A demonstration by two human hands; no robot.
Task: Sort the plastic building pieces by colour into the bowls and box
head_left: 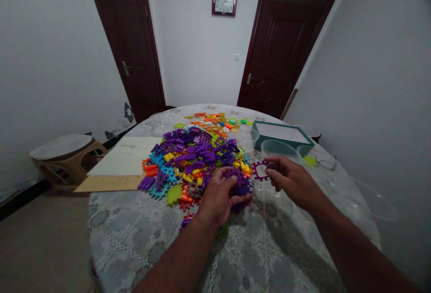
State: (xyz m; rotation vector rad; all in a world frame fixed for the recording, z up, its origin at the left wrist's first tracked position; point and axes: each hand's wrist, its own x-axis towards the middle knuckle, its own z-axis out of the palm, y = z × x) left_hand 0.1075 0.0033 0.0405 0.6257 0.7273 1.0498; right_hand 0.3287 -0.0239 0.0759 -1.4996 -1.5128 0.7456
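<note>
Thumb and fingers of my left hand [218,198] are closed round several purple interlocking building pieces [239,181], at the near right edge of the pile. To the right, my right hand [289,178] pinches a purple square frame piece [260,171] with an open middle and notched edges. The two hands are apart, with the frame piece between them. Beyond my left hand spreads a heap of plastic building pieces [195,149], mostly purple, with blue, yellow, orange and green ones. A lime green notched piece [174,195] lies just left of my left hand.
On the right stand a green-rimmed box [283,136] and clear plastic containers [281,148], with glasses [326,163] beside them. White paper [117,156] and brown card [107,183] lie at left. Orange pieces [212,122] are scattered at the back. A wooden stool [69,158] stands left of the table.
</note>
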